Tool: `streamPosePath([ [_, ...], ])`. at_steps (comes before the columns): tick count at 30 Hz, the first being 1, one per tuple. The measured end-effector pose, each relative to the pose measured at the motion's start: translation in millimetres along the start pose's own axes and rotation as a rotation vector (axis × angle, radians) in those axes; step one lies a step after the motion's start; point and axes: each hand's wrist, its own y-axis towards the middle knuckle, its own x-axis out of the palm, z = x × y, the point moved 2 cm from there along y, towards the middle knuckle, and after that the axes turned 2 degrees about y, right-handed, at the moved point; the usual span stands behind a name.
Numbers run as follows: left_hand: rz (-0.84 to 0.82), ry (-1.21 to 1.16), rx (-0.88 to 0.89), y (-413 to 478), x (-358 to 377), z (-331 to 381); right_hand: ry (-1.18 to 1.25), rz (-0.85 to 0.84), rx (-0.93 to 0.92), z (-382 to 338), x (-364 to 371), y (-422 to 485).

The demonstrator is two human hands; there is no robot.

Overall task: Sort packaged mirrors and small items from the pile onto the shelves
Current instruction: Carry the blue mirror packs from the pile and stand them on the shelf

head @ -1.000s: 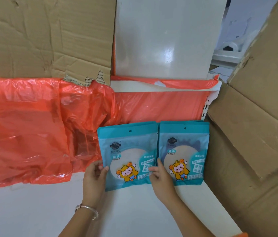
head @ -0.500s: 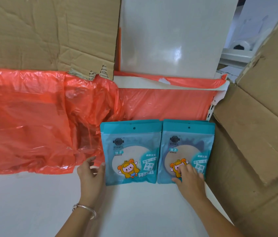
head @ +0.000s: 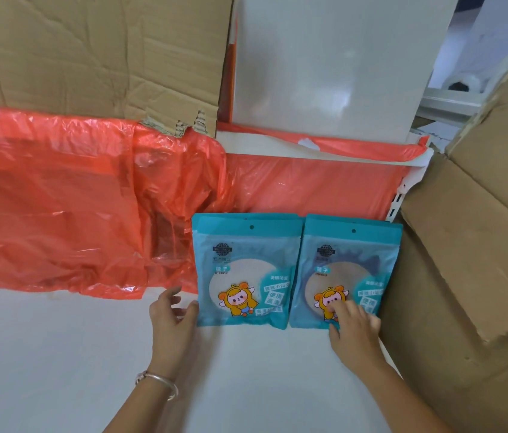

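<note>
Two teal mirror packets stand side by side at the back of the white shelf [head: 90, 354], leaning on orange plastic. The left packet [head: 243, 264] shows a round mirror and a cartoon figure. My left hand [head: 173, 317] is beside its lower left edge, fingers relaxed, the thumb touching the packet's edge. The right packet [head: 349, 260] stands against the cardboard box. My right hand [head: 354, 329] presses its straight fingertips on that packet's lower front.
Crumpled orange plastic sheeting [head: 74, 198] covers the shelf's back on the left. A torn cardboard sheet [head: 90, 57] hangs above it. A large cardboard box [head: 471, 245] closes off the right side. A white upper panel [head: 324, 64] stands behind.
Both hands have let go of the left packet, which now stands upright. My right hand has moved right onto the right packet. My left hand has drawn back to the left packet's edge.
</note>
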Motion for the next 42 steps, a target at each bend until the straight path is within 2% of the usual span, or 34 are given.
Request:
streamPosePath([
  [3,-0.006,0.015,0.001,-7,2,1,0.069,-0.008,0.025,1,-4,-5],
  [8,-0.037,0.032,0.019,-17,-4,1,0.210,-0.010,-0.052,-19,-11,-12],
  [14,-0.087,0.050,0.028,-17,-57,1,0.398,-0.083,-0.357,-109,-31,-13],
  [18,-0.098,0.207,0.029,-4,-132,1,0.488,-0.119,-0.575,-201,-40,-9],
  [22,-0.011,0.386,0.034,20,-216,14,0.489,-0.199,-0.711,-301,-49,-9],
  [26,0.066,0.512,0.038,46,-300,31,0.481,-0.197,-0.822,-400,-65,-9],
  [30,0.200,0.556,0.040,66,-392,35,0.484,-0.195,-0.845,-500,-75,-15],
  [35,0.231,0.602,-0.009,88,-516,3,0.519,-0.260,-0.848,-632,-62,-47],
  [38,0.210,0.592,-0.024,92,-539,-3,0.524,-0.252,-0.850,-654,-56,-52],
  [42,0.223,0.597,-0.071,101,-594,-19,0.506,-0.332,-0.888,-715,-46,-62],
])
